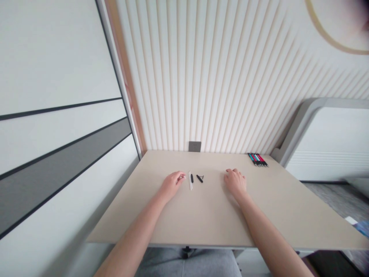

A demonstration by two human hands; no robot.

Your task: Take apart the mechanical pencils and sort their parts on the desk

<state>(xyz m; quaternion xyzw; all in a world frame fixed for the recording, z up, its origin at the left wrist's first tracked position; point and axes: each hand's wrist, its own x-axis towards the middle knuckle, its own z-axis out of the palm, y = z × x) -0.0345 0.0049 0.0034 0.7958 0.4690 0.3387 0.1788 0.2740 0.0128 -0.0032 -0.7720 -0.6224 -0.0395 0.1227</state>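
Observation:
My left hand [172, 184] is at the left of a small group of parts, its thumb and fingertips pinched on a small white piece [183, 177] too tiny to make out fully. Just right of those fingertips lie thin white sticks [190, 181], side by side, that look like pen refills. A short black piece [192, 178] is beside them. Farther right, a black pen-like part [199, 178] lies slanted, with tiny dark bits [202, 177] at its side. My right hand [235, 181] rests palm down on the tabletop, fingers loosely apart, touching none of the parts.
A row of coloured pens [258, 160] lies at the back right of the beige table [207, 215]. Behind it stands a ribbed wall with a dark socket [195, 146]. A white cabinet [69, 154] borders the left side; a grey-framed headboard [331, 134] is at the right.

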